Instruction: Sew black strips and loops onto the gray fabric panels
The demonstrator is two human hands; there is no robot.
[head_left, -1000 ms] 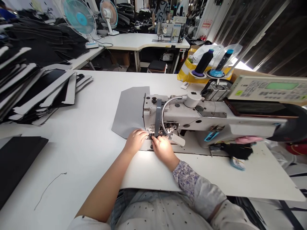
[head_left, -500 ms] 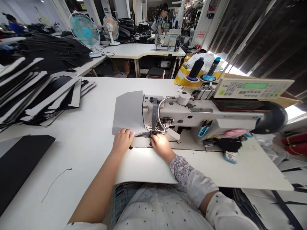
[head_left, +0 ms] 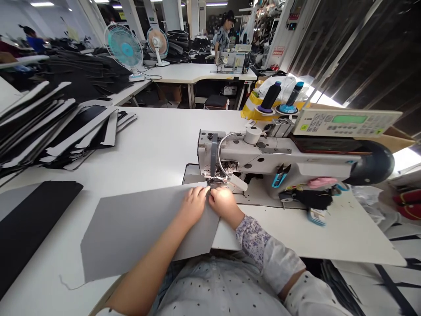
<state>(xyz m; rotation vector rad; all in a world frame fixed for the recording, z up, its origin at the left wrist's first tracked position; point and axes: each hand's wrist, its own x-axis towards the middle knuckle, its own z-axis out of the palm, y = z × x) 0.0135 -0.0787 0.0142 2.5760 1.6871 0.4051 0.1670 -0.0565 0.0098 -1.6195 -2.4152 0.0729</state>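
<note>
A grey flat panel point(head_left: 131, 228) lies on the table left of the sewing machine point(head_left: 243, 153), its far right corner at the needle area. My left hand point(head_left: 194, 205) rests on top of the panel with its fingers laid out, fingertips near the presser foot point(head_left: 212, 181). Close beside it, my right hand point(head_left: 225, 204) has its fingers curled in on the panel's edge, thumb and forefinger together just in front of the needle. The fingertips hide the exact stitching spot. The panel's near edge reaches the table's front edge, by my body.
Stacked black and white pieces point(head_left: 66, 131) are at the left, with a black panel point(head_left: 39, 224) nearer me. Thread cones point(head_left: 272, 95) and a control box point(head_left: 347, 122) stand behind the machine. Blue snips point(head_left: 280, 176) hang on its body. Farther off are fans point(head_left: 124, 47) and a co-worker point(head_left: 224, 33).
The grey panel has swung from behind my left hand, beside the machine head, to the near left. My left hand has moved right, close to the right hand, which has barely shifted.
</note>
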